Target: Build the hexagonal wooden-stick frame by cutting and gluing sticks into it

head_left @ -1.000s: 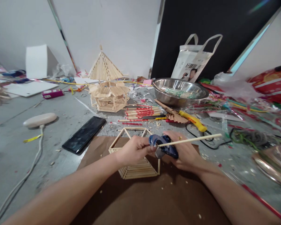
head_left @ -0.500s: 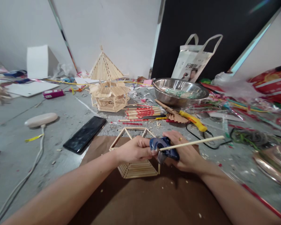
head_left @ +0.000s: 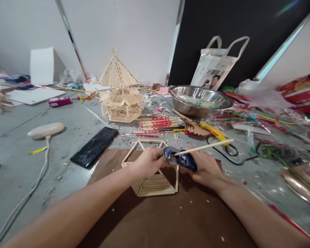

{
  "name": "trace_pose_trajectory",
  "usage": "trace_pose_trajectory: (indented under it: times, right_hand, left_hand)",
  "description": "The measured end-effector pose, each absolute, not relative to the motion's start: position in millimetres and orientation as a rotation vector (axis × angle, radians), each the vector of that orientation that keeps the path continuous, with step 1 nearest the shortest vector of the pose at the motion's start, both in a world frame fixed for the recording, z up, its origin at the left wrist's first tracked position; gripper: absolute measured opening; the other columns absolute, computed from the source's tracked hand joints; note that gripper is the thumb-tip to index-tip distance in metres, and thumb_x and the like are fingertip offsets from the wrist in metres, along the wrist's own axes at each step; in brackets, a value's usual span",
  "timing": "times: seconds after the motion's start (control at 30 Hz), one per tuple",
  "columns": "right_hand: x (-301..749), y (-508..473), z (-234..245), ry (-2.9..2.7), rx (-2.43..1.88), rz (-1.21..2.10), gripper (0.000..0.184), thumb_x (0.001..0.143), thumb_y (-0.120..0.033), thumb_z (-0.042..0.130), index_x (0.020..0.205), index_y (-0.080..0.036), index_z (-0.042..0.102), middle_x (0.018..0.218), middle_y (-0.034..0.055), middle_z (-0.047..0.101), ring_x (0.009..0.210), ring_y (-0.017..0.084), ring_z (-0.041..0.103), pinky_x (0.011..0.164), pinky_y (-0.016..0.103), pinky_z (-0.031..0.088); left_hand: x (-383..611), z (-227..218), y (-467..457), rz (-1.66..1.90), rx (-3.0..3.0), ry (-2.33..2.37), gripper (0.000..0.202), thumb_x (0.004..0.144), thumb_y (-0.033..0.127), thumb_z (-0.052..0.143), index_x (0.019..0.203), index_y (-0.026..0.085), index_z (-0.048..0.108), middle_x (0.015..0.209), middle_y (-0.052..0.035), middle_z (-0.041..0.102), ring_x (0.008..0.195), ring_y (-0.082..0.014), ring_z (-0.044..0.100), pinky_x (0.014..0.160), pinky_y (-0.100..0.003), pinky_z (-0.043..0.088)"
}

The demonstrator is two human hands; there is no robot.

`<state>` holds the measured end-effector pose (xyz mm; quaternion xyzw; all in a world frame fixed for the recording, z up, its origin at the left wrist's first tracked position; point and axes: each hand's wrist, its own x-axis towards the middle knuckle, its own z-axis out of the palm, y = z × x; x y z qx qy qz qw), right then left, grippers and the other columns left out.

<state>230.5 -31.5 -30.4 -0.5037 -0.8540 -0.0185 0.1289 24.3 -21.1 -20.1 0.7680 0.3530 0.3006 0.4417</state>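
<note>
My left hand (head_left: 148, 161) pinches one end of a long thin wooden stick (head_left: 204, 147) that points right and slightly up. My right hand (head_left: 205, 167) is wrapped around a blue glue gun (head_left: 180, 158), whose nozzle meets the stick's held end. Both hands hover over a half-built frame of wooden sticks (head_left: 151, 182) lying on a brown sheet (head_left: 165, 217).
A black phone (head_left: 94, 147) lies left of the sheet. Behind it stand a stick pavilion model (head_left: 122, 103), a bundle of red-banded sticks (head_left: 158, 123), a steel bowl (head_left: 200, 100), a yellow tool (head_left: 214, 132) and a white bag (head_left: 217, 67). A white cable (head_left: 33, 186) runs left.
Both hands with the glue gun have shifted slightly left and up. The stick's free end has swung leftward and tilted up a little.
</note>
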Motion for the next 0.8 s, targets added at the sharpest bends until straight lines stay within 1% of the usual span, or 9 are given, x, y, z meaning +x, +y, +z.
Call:
trace_pose_trajectory:
  times: [0.1,0.23,0.3,0.43,0.63,0.8]
  right_hand:
    - [226,-34,-27,-2.468,-1.521,0.018,0.041,0.063,-0.022,0.048,0.104,-0.019,0.04,0.086,0.0057,0.06,0.073,0.02,0.058,0.062,0.029,0.044]
    - [222,-34,-24,-2.496,-1.528,0.051,0.041,0.063,-0.019,0.046,0.104,-0.016,0.041,0.095,0.0081,0.059,0.082,0.021,0.057,0.071,0.03,0.043]
    - [220,-33,-22,-2.519,-1.534,0.078,0.042,0.062,-0.018,0.045,0.104,-0.014,0.042,0.094,0.0092,0.059,0.085,0.021,0.056,0.073,0.03,0.042]
    - [219,-32,-19,-2.542,-1.573,0.112,0.041,0.063,-0.018,0.043,0.103,-0.014,0.044,0.091,0.0089,0.061,0.083,0.022,0.057,0.071,0.031,0.042]
    - [219,-30,-22,-2.541,-1.591,0.085,0.043,0.062,-0.019,0.045,0.104,-0.015,0.043,0.092,0.0097,0.061,0.081,0.023,0.057,0.069,0.032,0.042]
    - [219,-29,-21,-2.528,-1.597,0.149,0.041,0.062,-0.019,0.044,0.103,-0.013,0.045,0.092,0.0098,0.06,0.08,0.023,0.057,0.07,0.032,0.042]
  left_hand:
    - [24,-24,-19,0.784,1.914,0.929,0.024,0.075,0.018,0.036,0.051,0.013,0.039,0.043,0.006,0.035,0.041,-0.0028,0.032,0.039,-0.013,0.025]
    - [25,-26,-18,0.83,1.927,0.986,0.022,0.074,0.018,0.037,0.053,0.013,0.039,0.044,0.0061,0.035,0.041,-0.0032,0.031,0.039,-0.014,0.024]
    - [25,-26,-18,0.851,1.933,1.006,0.022,0.075,0.02,0.037,0.054,0.013,0.04,0.045,0.006,0.035,0.042,-0.0035,0.031,0.04,-0.014,0.024]
    - [26,-25,-17,0.871,1.926,1.031,0.028,0.077,0.026,0.036,0.052,0.013,0.039,0.045,0.0056,0.034,0.043,-0.0039,0.032,0.041,-0.015,0.025]
    - [26,-25,-16,0.864,1.927,1.066,0.029,0.077,0.025,0.035,0.052,0.013,0.041,0.045,0.0054,0.035,0.045,-0.0045,0.033,0.044,-0.016,0.027]
    - [26,-26,-15,0.861,1.885,1.046,0.027,0.078,0.027,0.035,0.056,0.013,0.045,0.046,0.0055,0.035,0.045,-0.0048,0.033,0.044,-0.016,0.027]
